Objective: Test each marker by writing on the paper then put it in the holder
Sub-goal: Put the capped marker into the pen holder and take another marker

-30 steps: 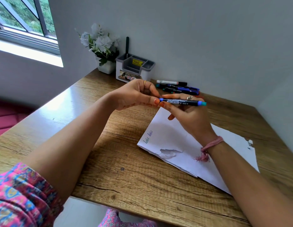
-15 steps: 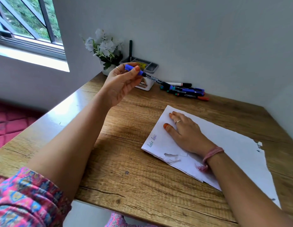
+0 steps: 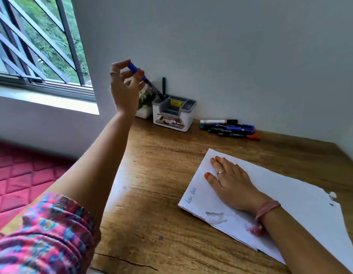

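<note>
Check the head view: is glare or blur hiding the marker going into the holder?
Head view: daylight from the window puts a pale sheen on the table; left hand and blue marker slightly motion-blurred, holder readable; wide-angle lens bends the edges.

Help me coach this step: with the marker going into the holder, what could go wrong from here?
1. The left hand pinches the blue marker only at its cap end, tilted, so the tip may catch the holder rim or miss the compartment.
2. Another marker already stands in that corner and could be knocked.
3. The flower pot sits close beside the holder and could be nudged.
</note>
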